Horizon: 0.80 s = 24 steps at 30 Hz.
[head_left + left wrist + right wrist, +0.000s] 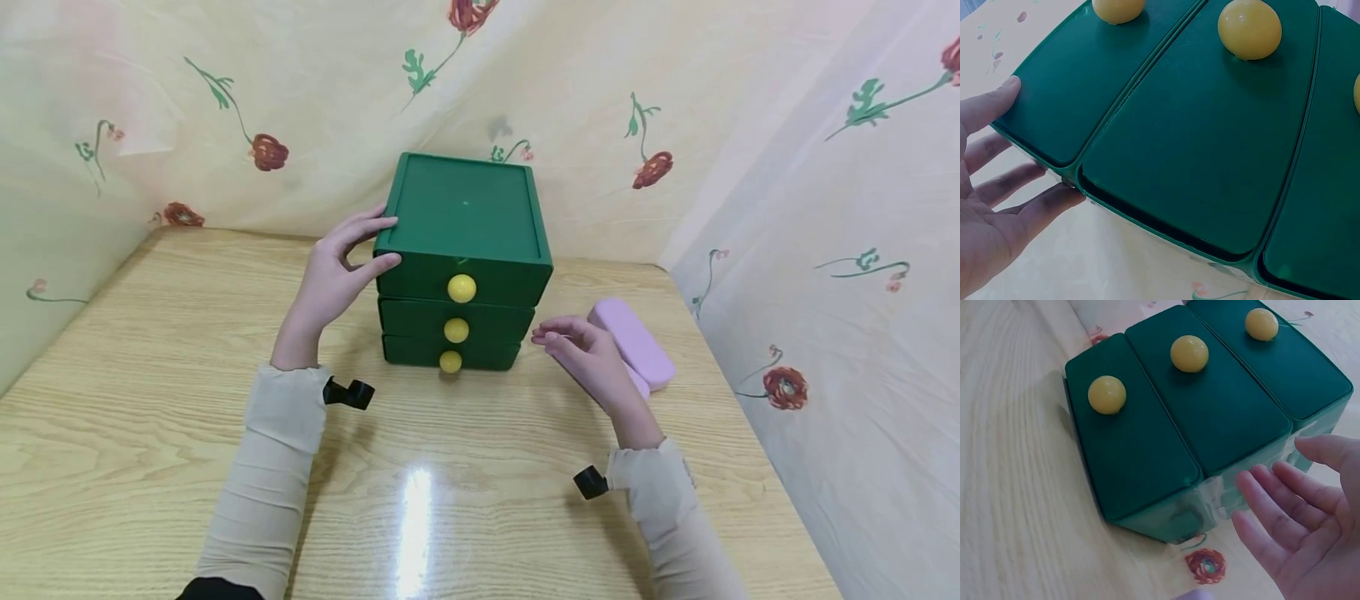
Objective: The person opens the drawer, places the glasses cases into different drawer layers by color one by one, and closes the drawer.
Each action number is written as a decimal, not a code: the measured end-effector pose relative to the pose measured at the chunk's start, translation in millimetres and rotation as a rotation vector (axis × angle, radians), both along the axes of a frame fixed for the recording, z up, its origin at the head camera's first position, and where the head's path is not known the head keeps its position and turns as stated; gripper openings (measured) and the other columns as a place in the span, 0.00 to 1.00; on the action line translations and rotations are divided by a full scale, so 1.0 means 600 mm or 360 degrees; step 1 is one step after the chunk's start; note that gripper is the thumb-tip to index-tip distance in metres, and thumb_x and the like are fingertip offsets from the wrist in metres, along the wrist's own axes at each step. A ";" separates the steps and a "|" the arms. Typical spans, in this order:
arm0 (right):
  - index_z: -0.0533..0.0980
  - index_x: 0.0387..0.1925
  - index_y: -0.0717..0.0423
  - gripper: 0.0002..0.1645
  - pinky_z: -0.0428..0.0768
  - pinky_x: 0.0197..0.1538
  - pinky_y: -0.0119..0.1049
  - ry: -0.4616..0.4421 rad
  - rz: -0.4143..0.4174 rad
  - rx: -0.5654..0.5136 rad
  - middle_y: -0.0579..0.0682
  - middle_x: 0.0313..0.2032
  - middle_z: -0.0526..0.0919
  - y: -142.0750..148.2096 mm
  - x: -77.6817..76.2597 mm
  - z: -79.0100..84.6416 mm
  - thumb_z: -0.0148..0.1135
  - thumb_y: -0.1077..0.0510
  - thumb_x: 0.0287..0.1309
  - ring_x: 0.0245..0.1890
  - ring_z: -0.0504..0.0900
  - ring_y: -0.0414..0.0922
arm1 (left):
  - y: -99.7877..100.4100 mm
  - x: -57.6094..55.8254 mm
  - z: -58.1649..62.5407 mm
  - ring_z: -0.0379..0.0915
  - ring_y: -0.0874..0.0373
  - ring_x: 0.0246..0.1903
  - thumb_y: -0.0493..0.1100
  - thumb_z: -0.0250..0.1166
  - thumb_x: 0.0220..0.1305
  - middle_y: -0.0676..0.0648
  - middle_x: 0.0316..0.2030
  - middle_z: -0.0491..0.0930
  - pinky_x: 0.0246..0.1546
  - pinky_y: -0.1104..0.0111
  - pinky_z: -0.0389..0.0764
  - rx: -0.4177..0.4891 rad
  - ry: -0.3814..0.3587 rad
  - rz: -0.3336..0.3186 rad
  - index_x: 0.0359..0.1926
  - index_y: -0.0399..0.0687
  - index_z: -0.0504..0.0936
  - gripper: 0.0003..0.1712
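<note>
A green three-drawer box (pixel 465 208) with round yellow knobs stands upright at the back of the table, its drawers closed. My left hand (pixel 341 267) rests against its upper left side, thumb at the front edge and the other fingers spread along the side. In the left wrist view that thumb (pixel 1004 97) touches the corner of the top drawer front. Just off the lower right side is my right hand (pixel 588 354), holding nothing. Its fingers (pixel 1279 519) are loosely extended towards the box's clear side; I cannot tell whether they touch it.
A lilac, rounded oblong object (pixel 633 342) lies on the table right of the box, partly behind the right hand. Flower-patterned cloth (pixel 322 108) hangs behind the wooden table (pixel 480 467) and along its sides.
</note>
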State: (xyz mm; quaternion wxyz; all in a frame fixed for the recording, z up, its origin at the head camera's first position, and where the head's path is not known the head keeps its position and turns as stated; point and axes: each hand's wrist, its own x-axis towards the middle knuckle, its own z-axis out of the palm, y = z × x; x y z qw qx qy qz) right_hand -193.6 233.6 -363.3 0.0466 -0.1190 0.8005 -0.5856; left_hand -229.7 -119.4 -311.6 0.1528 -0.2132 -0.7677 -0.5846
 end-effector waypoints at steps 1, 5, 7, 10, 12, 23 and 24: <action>0.72 0.56 0.68 0.24 0.80 0.54 0.29 -0.0006 0.0020 -0.0011 0.51 0.49 0.82 -0.002 0.000 -0.003 0.56 0.53 0.68 0.48 0.83 0.33 | 0.000 0.000 0.000 0.60 0.56 0.70 0.39 0.65 0.64 0.49 0.70 0.65 0.67 0.61 0.68 0.0004 0.0000 -0.0003 0.62 0.43 0.75 0.25; 0.70 0.56 0.72 0.24 0.81 0.52 0.28 -0.0103 0.0068 -0.0079 0.58 0.51 0.81 -0.013 0.004 -0.015 0.53 0.55 0.70 0.46 0.84 0.33 | 0.000 0.001 0.001 0.59 0.56 0.70 0.38 0.65 0.64 0.49 0.70 0.65 0.69 0.60 0.66 0.0012 0.0003 -0.0015 0.62 0.42 0.75 0.25; 0.69 0.57 0.73 0.24 0.81 0.53 0.31 -0.0186 0.0082 -0.0123 0.60 0.51 0.81 -0.022 0.007 -0.022 0.52 0.55 0.71 0.46 0.84 0.35 | 0.000 0.001 0.001 0.60 0.56 0.70 0.38 0.64 0.64 0.49 0.70 0.65 0.68 0.61 0.68 0.0012 -0.0001 -0.0014 0.62 0.43 0.75 0.25; 0.68 0.58 0.74 0.24 0.81 0.56 0.36 -0.0294 0.0095 -0.0164 0.62 0.53 0.81 -0.036 0.012 -0.034 0.50 0.57 0.71 0.47 0.85 0.38 | 0.000 0.001 0.001 0.60 0.57 0.70 0.38 0.64 0.64 0.49 0.70 0.66 0.65 0.65 0.71 0.0017 -0.0010 -0.0011 0.62 0.43 0.75 0.25; 0.68 0.58 0.74 0.24 0.80 0.58 0.39 -0.0341 0.0107 -0.0173 0.64 0.53 0.80 -0.044 0.015 -0.042 0.50 0.57 0.72 0.48 0.85 0.40 | 0.000 0.001 0.001 0.61 0.57 0.69 0.39 0.64 0.64 0.50 0.70 0.66 0.63 0.66 0.72 0.0018 -0.0017 -0.0009 0.62 0.43 0.75 0.25; 0.67 0.60 0.73 0.26 0.80 0.57 0.38 -0.0513 0.0172 -0.0191 0.65 0.53 0.81 -0.087 0.018 -0.067 0.50 0.55 0.71 0.49 0.85 0.42 | 0.000 0.001 0.000 0.60 0.58 0.70 0.40 0.64 0.65 0.51 0.70 0.65 0.65 0.62 0.71 0.0004 -0.0026 -0.0004 0.63 0.45 0.75 0.25; 0.68 0.60 0.73 0.25 0.81 0.56 0.37 -0.0525 0.0165 -0.0181 0.66 0.53 0.81 -0.091 0.018 -0.068 0.50 0.56 0.71 0.49 0.85 0.44 | 0.000 0.001 0.000 0.60 0.57 0.70 0.40 0.64 0.65 0.51 0.70 0.65 0.65 0.62 0.71 0.0004 -0.0024 -0.0005 0.63 0.45 0.75 0.25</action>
